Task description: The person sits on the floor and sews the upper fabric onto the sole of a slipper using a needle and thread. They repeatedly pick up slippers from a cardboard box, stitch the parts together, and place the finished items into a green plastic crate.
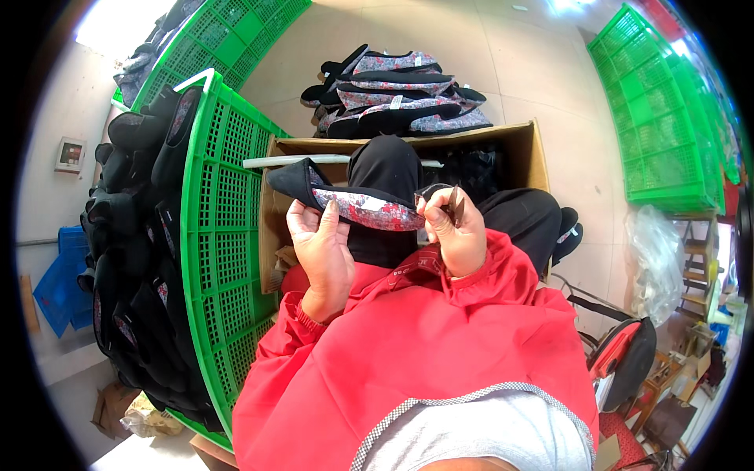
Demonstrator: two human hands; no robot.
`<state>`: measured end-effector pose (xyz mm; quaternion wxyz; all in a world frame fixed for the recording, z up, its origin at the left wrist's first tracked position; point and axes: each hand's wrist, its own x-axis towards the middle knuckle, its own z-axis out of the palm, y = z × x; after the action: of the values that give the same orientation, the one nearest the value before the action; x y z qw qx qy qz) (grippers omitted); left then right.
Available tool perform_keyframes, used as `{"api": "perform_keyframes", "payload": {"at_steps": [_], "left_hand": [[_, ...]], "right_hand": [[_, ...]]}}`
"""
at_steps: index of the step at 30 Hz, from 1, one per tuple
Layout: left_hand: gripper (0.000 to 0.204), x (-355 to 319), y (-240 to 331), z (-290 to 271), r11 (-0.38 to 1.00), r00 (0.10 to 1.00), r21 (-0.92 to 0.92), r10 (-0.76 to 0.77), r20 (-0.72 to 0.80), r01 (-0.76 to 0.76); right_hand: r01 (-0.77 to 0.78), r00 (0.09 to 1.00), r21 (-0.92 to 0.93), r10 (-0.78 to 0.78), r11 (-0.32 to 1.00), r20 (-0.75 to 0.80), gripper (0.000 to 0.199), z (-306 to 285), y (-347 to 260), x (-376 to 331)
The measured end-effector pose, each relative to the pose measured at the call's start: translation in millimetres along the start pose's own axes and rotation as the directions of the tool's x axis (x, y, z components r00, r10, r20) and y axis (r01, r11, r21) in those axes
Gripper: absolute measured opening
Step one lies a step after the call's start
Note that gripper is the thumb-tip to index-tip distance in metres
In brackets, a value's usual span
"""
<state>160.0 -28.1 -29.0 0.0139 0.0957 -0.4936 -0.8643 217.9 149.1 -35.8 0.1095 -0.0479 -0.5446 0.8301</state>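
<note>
A soft black cloth shoe (389,216) with a red-and-grey patterned lining and a white label is held crosswise above my lap. My left hand (323,257) grips its near edge toward the left end, thumb on the lining. At the other end, my right hand (462,242) is closed, with thumb and forefinger pinched at the shoe's tip. Dark pointed blades, which look like small thread snips (455,206), stick up from the right hand; their handle is hidden in the palm. Whether a thread lies in the pinch is too small to tell.
An open cardboard box (536,157) stands before me around my legs. Beyond it lies a pile of similar shoes (400,98). A green crate (224,235) is close on my left, beside many black shoes (137,259). More green crates (660,118) stand far right, near clear plastic (653,263).
</note>
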Motion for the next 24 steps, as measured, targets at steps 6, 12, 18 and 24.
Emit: {"api": "perform_keyframes", "payload": {"at_steps": [6,12,18,24], "left_hand": [[0.043,0.0,-3.4,-7.9,0.998,0.998,0.065,0.011,-0.058,-0.007],[0.051,-14.4,7.1,-12.7,0.998,0.989,0.031,-0.052,-0.137,0.057],[0.033,-1.4,29.5,-19.2,0.111,0.503,0.653,0.737,0.451,-0.749],[0.012,22.8,8.6,-10.5,0.297,0.454,0.363,0.346,0.822,-0.883]], "right_hand": [[0.171,0.98,-0.055,-0.176,0.984,-0.089,0.013,21.5,16.0,-1.6],[0.109,0.993,-0.161,-0.113,0.981,-0.017,0.011,18.9,17.3,-5.1],[0.087,0.995,-0.207,-0.096,0.975,-0.033,0.009,16.2,24.4,-5.4],[0.018,1.0,-0.128,-0.02,0.992,-0.011,0.01,19.0,23.0,1.9]]}}
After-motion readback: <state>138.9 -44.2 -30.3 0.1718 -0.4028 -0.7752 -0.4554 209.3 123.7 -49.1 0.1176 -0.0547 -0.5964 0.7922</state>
